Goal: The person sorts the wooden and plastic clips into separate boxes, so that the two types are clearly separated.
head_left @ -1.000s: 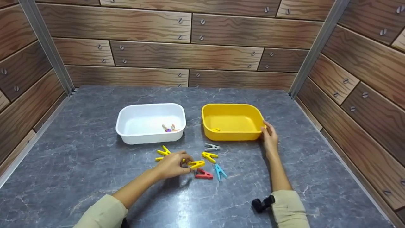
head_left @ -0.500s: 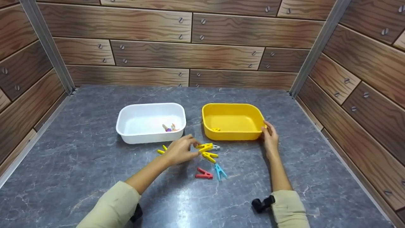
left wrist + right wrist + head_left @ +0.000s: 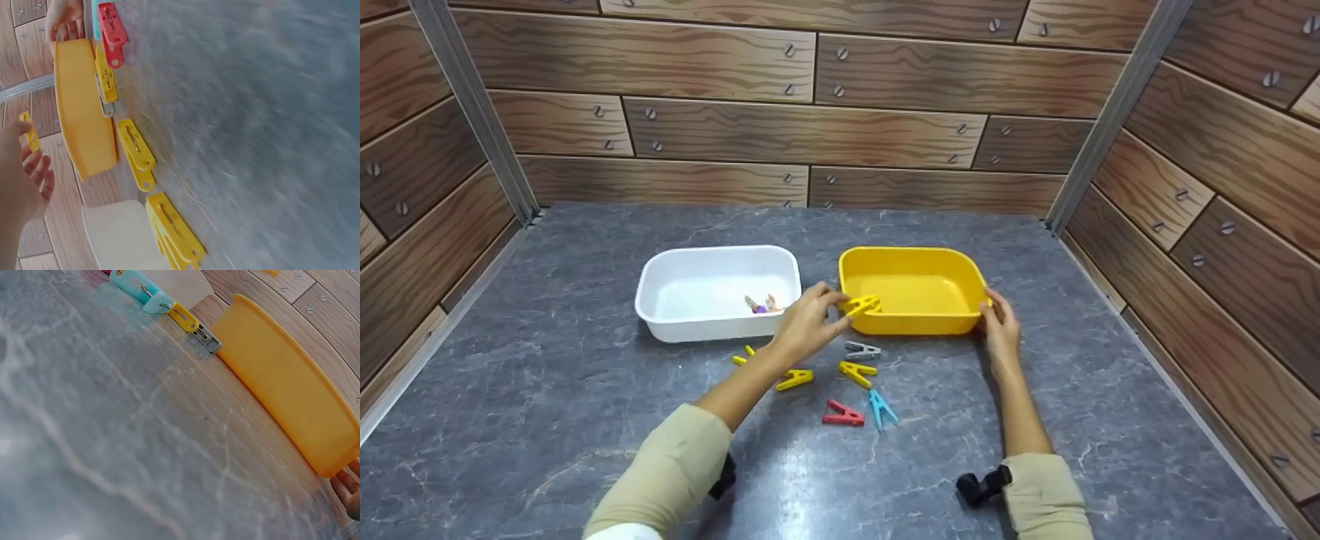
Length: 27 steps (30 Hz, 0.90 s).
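My left grip pinches a yellow clothespin between thumb and fingers, right at the near left corner of the yellow bin; I cannot tell whether it clears the rim or touches it. My right grip rests against the bin's right end, though I cannot tell whether it pinches the rim. Loose on the table, a grey clothespin lies just in front of the yellow bin, with a second yellow clothespin close by it. Nearer me lie a red clothespin and a blue clothespin, side by side. A third yellow clothespin sits beside my left forearm, which partly hides more yellow clothespins farther left. A wood-patterned wall stands behind everything. As for containers, the white bin on the left carries a few small purple and orange bits in its near right corner, too small to make out. In the yellow bin, another bit of yellow shows just behind the pinched clothespin.
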{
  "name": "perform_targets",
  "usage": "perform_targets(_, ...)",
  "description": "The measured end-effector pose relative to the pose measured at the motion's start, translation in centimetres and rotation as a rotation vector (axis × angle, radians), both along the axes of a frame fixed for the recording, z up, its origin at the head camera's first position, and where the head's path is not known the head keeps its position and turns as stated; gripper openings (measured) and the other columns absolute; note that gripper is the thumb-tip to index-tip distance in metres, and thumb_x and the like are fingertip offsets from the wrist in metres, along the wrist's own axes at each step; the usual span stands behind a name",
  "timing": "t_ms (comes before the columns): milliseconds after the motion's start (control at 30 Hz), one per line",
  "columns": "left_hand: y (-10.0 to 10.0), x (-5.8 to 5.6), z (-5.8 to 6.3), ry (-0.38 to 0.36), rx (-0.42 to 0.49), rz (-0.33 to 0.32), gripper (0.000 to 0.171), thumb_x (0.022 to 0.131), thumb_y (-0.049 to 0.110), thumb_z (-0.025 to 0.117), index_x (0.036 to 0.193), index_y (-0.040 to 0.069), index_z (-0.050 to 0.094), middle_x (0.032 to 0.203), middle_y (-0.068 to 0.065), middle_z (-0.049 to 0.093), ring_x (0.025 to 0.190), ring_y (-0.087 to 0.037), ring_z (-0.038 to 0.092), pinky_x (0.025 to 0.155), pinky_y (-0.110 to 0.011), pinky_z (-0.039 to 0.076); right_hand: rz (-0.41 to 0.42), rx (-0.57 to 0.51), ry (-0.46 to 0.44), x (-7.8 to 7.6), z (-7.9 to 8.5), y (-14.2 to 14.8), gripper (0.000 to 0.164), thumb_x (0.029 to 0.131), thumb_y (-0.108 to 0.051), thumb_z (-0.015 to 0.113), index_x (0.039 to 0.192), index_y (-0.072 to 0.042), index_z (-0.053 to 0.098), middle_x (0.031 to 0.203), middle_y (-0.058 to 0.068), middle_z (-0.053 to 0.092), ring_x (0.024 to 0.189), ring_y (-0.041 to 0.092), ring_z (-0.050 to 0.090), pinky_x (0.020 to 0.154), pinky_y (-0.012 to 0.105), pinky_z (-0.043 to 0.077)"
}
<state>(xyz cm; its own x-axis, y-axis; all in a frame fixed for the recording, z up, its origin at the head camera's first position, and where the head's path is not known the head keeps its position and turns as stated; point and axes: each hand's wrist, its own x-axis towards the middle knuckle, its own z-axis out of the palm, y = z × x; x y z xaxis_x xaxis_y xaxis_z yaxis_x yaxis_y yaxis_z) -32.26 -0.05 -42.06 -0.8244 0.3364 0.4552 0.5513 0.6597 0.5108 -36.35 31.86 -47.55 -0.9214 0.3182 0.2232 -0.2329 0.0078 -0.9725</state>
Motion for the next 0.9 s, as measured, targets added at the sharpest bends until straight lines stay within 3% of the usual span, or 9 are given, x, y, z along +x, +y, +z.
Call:
perform_targets(167,1.0,-1.4,0.0,0.02,0.001,0.069,0.031,0.082,0.025,0.068,0.108,0.007,0.067,0.093,-0.003,0.055,0.08,-0.014,0.05,0.065,-0.026,0.042,-0.017,0.011,-0.011,0.0,0.1,0.1,0.037,0.095,-0.007,0.048,0.131,0.004,0.044,0.134,0.018,0.043,0.107,0.016,0.048,0.081,0.021,0.042)
perform_targets(567,3.2,-4.3,-1.2,0.074,-0.051,0.203,0.029,0.082,0.024,0.068,0.108,0.009,0.068,0.1,-0.006,0.058,0.093,-0.021,0.05,0.079,-0.034,0.04,-0.024,0.028,-0.029,0.1,0.1,0.0,0.037,0.095,-0.008,0.047,0.131,0.002,0.045,0.136,0.015,0.043,0.113,0.021,0.046,0.084,0.024,0.042)
perform_targets(900,4.9,-5.3,-1.5,-0.009,-0.096,0.285,0.027,0.082,0.025,0.07,0.106,0.011,0.069,0.102,-0.005,0.06,0.095,-0.023,0.049,0.079,-0.035,0.039,-0.03,0.062,-0.045,0.2,0.4,0.1,0.037,0.096,-0.009,0.047,0.131,0.002,0.045,0.137,0.015,0.042,0.121,0.021,0.041,0.088,0.028,0.04)
